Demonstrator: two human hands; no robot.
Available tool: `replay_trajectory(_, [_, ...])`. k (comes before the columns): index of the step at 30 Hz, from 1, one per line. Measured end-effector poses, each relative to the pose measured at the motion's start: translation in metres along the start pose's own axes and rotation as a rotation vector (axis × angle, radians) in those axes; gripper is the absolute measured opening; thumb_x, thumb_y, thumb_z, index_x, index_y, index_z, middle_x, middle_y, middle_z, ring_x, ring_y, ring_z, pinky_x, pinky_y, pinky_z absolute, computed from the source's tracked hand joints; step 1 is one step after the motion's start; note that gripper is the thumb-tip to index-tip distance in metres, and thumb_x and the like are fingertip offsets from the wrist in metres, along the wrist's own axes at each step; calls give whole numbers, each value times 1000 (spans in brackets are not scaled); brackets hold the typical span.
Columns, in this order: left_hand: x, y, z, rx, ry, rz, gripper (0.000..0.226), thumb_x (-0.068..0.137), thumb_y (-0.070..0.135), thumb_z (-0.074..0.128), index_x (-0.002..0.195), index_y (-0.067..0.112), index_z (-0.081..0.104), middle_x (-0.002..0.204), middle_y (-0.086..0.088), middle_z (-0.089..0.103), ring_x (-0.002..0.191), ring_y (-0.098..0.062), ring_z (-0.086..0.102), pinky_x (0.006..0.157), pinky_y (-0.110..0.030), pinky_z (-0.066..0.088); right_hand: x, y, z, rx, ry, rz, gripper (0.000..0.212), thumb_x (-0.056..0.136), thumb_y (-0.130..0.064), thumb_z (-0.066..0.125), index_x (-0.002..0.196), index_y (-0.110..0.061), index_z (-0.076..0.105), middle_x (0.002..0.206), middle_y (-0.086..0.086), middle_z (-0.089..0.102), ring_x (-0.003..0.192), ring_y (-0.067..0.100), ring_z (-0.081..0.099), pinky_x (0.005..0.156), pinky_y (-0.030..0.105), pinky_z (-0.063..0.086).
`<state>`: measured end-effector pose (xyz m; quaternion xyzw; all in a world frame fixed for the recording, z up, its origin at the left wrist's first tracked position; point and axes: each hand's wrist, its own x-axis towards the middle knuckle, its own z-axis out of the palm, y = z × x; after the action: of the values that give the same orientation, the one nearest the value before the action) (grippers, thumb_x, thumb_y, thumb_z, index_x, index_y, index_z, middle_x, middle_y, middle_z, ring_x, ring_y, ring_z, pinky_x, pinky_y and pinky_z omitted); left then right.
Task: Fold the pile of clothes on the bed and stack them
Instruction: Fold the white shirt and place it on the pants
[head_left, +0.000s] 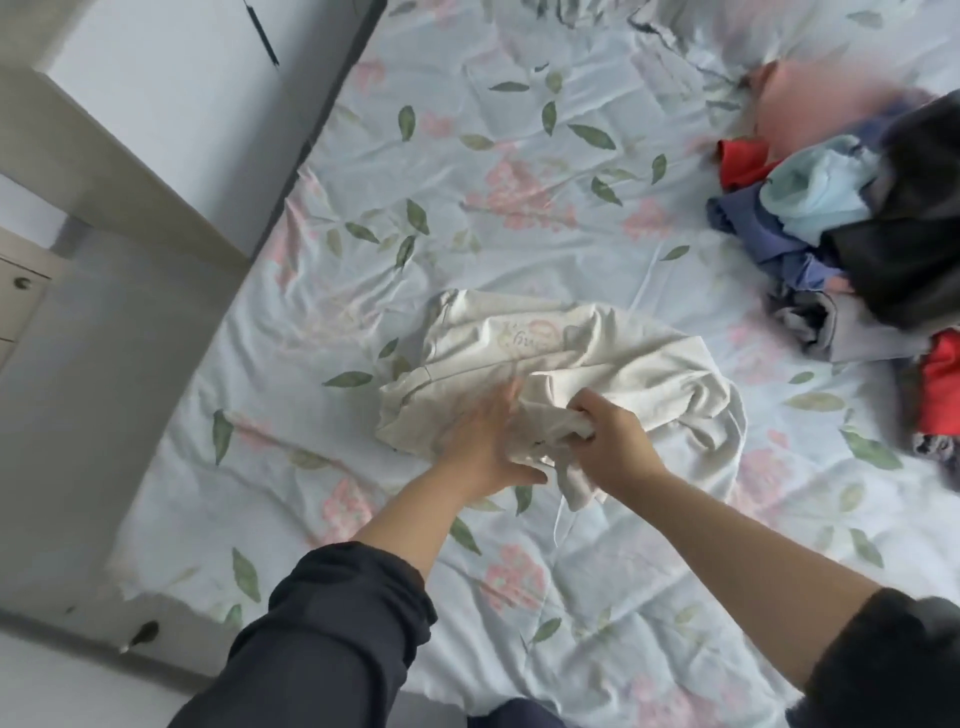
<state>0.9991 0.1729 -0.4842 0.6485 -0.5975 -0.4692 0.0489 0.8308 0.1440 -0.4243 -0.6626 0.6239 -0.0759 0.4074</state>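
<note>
Cream garment (597, 353) lies crumpled at the middle of the bed (441, 171), open sheet toward the left edge; clothes pile (857, 228) at right. My left hand (483, 447) presses the garment, fingers straight; my right hand (613, 441) grips its bunched fabric.

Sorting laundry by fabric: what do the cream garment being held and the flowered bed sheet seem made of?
The cream printed garment looks like soft matte cotton knit, bunching in thick, dull folds. The pale blue flowered bed sheet looks like thin smooth woven cloth, perhaps cotton or polyester: fine sharp creases, faint sheen.
</note>
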Motion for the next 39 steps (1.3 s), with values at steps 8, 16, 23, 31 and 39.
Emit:
replay_trajectory(8, [-70,119,-40,-210,26,151,17,69,54,62,71,38,55,68,14,63,69,0,59,62,-22,43,-76,-65,-98,206,284,-88,20,72,3,54,79,-15,55,68,-2,59,66,13,54,55,21,42])
replay_trajectory(16, [-115,215,-48,-297,105,195,30,61,49,68,64,20,59,62,10,63,57,-1,53,54,-18,43,-153,-40,-176,252,523,30,11,81,0,50,80,-11,53,66,-8,53,65,15,48,50,16,33])
replay_trajectory(23, [-144,351,-8,-104,81,405,18,67,32,67,64,16,59,60,10,56,60,-10,50,53,-22,39,-241,32,-279,802,286,10,46,78,-12,61,121,-25,51,98,-17,64,95,5,61,75,21,49])
replay_trajectory(31, [-170,509,107,71,57,446,12,72,19,72,66,14,63,62,8,58,62,-7,53,57,-17,41,-317,175,-393,910,-87,-122,66,76,-4,67,138,-8,43,130,15,58,119,27,56,99,39,47])
replay_trajectory(39, [-185,601,167,146,70,460,20,76,24,68,67,11,57,66,-2,58,69,-19,52,63,-32,43,-367,235,-462,850,161,-21,34,73,10,72,104,-6,67,105,19,69,101,33,65,97,51,48])
